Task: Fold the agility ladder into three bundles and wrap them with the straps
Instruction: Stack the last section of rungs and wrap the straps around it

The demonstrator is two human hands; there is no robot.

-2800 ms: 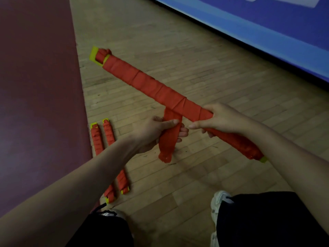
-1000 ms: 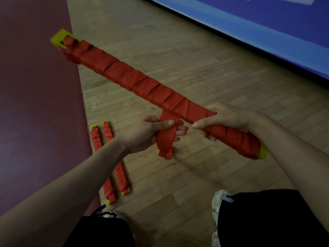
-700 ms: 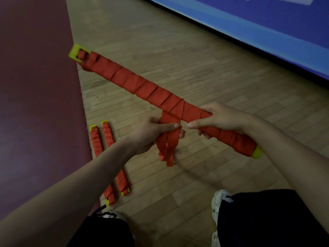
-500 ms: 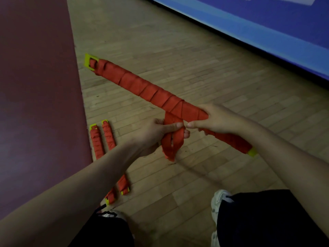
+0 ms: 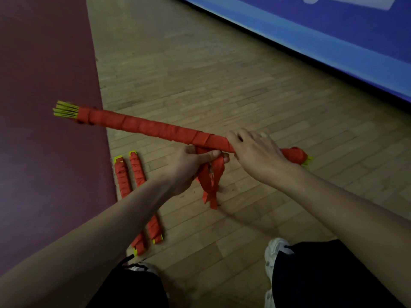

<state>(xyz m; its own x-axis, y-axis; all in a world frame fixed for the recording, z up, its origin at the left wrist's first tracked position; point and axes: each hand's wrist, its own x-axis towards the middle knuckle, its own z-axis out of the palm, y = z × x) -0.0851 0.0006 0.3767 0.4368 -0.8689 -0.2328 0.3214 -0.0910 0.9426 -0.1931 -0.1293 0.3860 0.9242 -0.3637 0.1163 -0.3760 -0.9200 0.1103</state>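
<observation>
I see my left hand pinching the loose strap tail where it hangs under the bundle. My right hand is curled over the bundle's right part, holding it above the wooden floor. Since half a second ago the bundle has rolled and swung flatter, its left end now over the maroon mat. Two wrapped bundles lie near left.
</observation>
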